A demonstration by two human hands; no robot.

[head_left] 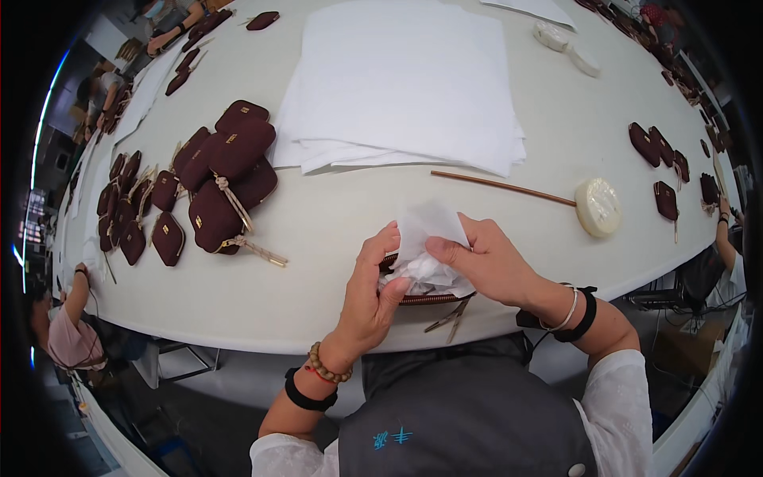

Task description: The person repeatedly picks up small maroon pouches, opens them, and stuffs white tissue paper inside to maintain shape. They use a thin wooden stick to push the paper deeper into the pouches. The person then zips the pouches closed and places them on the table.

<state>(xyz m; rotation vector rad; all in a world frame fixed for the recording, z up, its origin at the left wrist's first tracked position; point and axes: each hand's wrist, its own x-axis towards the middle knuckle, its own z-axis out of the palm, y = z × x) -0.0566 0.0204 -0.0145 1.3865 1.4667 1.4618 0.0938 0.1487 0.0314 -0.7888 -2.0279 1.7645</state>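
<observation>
Close to the table's near edge, my left hand [370, 285] wraps around the side of an unzipped dark maroon pouch [433, 300], its thumb over the opening. Crumpled white tissue paper [421, 274] fills the mouth of the pouch. My right hand [497, 258] pinches a sheet of white tissue paper [433, 224] between thumb and fingers, right at the pouch's opening. The sheet's upper part stands up between my hands. Cord ends with metal tips [455, 318] hang from the pouch toward me. Most of the pouch's body is hidden behind my hands and the paper.
A large stack of white paper sheets [405, 79] lies ahead. Left of it, maroon pouches [230, 151] are piled up. To the right are a thin brown stick [501, 188] and a cream round roll [598, 207]. A person [75, 318] works at the table's left side.
</observation>
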